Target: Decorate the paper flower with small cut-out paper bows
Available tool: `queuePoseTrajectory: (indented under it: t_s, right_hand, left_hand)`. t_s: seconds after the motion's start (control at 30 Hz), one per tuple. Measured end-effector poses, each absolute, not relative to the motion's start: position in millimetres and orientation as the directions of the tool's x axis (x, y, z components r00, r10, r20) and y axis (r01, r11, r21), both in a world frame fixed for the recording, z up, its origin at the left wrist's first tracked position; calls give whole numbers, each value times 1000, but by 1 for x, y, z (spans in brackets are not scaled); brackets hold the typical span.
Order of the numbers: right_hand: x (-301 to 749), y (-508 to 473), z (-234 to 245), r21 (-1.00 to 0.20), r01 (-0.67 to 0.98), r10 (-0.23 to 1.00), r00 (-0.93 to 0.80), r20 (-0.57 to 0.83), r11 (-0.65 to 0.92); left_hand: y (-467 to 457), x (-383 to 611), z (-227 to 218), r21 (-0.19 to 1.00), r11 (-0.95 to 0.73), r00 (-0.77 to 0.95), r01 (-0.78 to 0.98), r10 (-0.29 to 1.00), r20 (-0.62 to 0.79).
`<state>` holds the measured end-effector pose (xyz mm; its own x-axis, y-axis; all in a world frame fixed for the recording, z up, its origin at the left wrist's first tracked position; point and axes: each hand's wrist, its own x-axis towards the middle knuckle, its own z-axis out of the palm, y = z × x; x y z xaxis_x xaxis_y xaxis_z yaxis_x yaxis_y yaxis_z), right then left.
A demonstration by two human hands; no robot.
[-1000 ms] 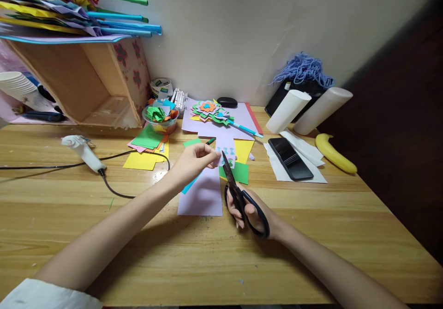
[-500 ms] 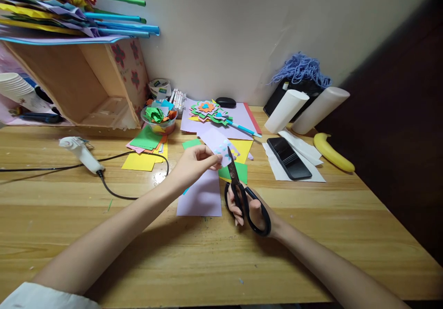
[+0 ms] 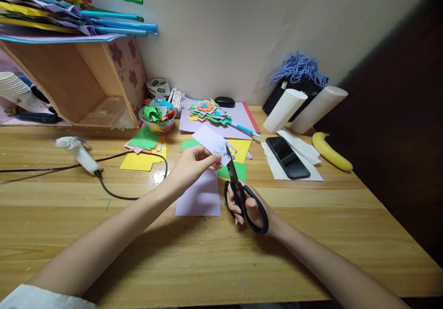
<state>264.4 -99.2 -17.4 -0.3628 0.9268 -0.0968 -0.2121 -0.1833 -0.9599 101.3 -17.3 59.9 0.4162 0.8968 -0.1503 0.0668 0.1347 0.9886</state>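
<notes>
Pinched between the thumb and fingers of my left hand (image 3: 199, 163) is a pale lilac piece of paper (image 3: 210, 140) with blue marks on its right part. My right hand (image 3: 254, 209) grips black-handled scissors (image 3: 234, 175), thumb through one loop and fingers through the other. The scissor blades point up and lie against the paper's marked right end, which has an uneven edge. Under my hands, a larger lilac sheet (image 3: 199, 198) rests on the table, with green paper (image 3: 238, 171) and yellow paper (image 3: 244, 148) behind it.
Layered paper flowers (image 3: 207, 110) lie on a lilac sheet at the back. A bowl of paper scraps (image 3: 157, 119), coloured paper (image 3: 138, 161) and a corded glue gun (image 3: 81, 156) are leftward. A phone (image 3: 288, 157), a banana (image 3: 331, 152) and white rolls (image 3: 285, 110) sit rightward.
The whole view has shifted slightly. My left hand still holds the lilac paper, and the scissors stay at its marked end with almost no visible movement.
</notes>
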Motion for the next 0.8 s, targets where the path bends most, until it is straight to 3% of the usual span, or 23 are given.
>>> queuePoseTrajectory:
  t_s: [0.37, 0.8]
  right_hand:
    - [265, -99, -10, -953, -169, 913, -368, -175, -251]
    - [268, -101, -7, -970, -80, 872, -460, -167, -228]
  left_hand:
    - [-16, 102, 63, 989, 142, 384, 38, 912, -145]
    - [-13, 98, 66, 996, 76, 321, 51, 943, -89]
